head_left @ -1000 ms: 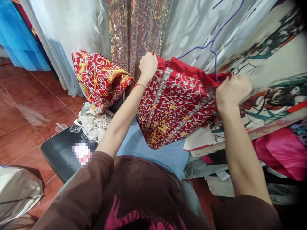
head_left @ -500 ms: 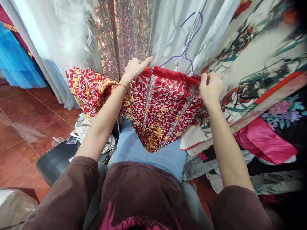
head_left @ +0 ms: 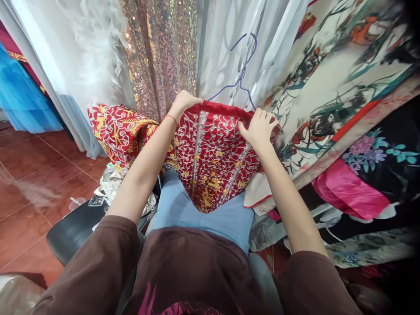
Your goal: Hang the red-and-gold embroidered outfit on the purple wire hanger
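Observation:
Across my lap lies a red garment (head_left: 216,148) covered in silver and gold embroidery, with a plain red band along its top edge. A purple wire hanger (head_left: 241,78) sticks up behind that edge, its lower part hidden by the cloth. My left hand (head_left: 186,101) is closed on the top edge at its left end, thumb pointing along the band. My right hand (head_left: 260,129) grips the same edge near its right end, thumb in front and fingers over the top. The garment's sleeve-like left part spreads past my left forearm.
A gold sequined cloth (head_left: 157,52) and white feathers (head_left: 98,48) hang ahead. Flower-printed fabric (head_left: 315,96) hangs at the right, above a pink satin piece (head_left: 351,188). A black chair seat (head_left: 72,232) holding small items stands at the left on red tiles (head_left: 22,218).
My right hand has moved left along the top edge, and its thumb now lies over the garment's front. The hanger appears lower and further left. My left hand keeps its hold.

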Available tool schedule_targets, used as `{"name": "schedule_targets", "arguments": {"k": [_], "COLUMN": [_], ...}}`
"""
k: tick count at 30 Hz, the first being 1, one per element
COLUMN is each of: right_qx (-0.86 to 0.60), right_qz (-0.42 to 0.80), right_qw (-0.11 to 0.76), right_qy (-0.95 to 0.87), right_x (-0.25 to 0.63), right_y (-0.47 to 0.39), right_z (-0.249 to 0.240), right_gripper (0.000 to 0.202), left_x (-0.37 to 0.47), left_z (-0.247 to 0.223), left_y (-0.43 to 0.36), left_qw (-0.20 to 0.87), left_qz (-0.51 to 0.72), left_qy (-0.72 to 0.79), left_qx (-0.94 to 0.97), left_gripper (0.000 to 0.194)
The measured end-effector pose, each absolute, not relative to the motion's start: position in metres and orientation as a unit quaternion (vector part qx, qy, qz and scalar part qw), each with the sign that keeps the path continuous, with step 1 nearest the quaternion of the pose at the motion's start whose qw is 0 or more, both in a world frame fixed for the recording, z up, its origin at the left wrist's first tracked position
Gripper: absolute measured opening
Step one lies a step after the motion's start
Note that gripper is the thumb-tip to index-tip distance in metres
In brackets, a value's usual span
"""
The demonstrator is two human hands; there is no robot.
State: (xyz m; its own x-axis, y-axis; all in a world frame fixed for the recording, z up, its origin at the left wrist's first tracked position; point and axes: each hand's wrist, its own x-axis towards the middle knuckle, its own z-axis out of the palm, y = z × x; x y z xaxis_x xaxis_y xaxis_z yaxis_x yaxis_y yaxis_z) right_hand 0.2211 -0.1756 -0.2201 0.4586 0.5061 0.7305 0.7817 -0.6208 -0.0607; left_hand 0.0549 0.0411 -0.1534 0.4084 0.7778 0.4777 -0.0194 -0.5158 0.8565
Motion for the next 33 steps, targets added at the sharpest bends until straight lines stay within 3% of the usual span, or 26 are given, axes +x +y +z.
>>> {"name": "schedule_targets", "arguments": {"k": [3,6,11,15,18,21,29,33], "right_qx": [-0.828,-0.817,-0.730,-0.636,-0.573,-0.500,-0.392,-0.418], "right_qz": [-0.346,-0.352,-0.331,-0.074,0.178,0.317,0.288,0.258], "right_qw": [0.200,0.228,0.401,0.591,0.650,0.676,0.784,0.769], "right_qy": [-0.393,-0.396,-0.443,-0.491,-0.468,-0.438,-0.386,-0.410], "right_x": [0.224,0.221,0.184,0.145,0.125,0.108,0.078,0.084], "right_y": [-0.178,-0.187,-0.196,-0.170,-0.136,-0.110,-0.102,-0.111], "right_z": [-0.220,-0.218,-0.225,-0.257,-0.281,-0.292,-0.302,-0.308], "right_gripper": [0.061,0.056,0.027,0.020,0.023,0.030,0.035,0.033], "left_x": [0.053,0.043,0.016,0.004,-0.003,-0.010,-0.019,-0.024], "left_z": [-0.156,-0.164,-0.206,-0.257,-0.289,-0.317,-0.370,-0.373], "left_y": [0.039,0.024,-0.021,-0.054,-0.073,-0.089,-0.098,-0.094], "left_qw": [0.450,0.501,0.575,0.691,0.783,0.814,0.829,0.738], "left_qz": [0.465,0.528,0.567,0.543,0.517,0.509,0.448,0.503], "left_qy": [0.244,0.176,0.110,0.123,0.140,0.164,0.261,0.334], "left_qx": [0.722,0.663,0.579,0.462,0.317,0.225,0.209,0.301], "left_gripper": [0.017,0.012,0.013,0.019,0.016,0.015,0.010,0.009]}}
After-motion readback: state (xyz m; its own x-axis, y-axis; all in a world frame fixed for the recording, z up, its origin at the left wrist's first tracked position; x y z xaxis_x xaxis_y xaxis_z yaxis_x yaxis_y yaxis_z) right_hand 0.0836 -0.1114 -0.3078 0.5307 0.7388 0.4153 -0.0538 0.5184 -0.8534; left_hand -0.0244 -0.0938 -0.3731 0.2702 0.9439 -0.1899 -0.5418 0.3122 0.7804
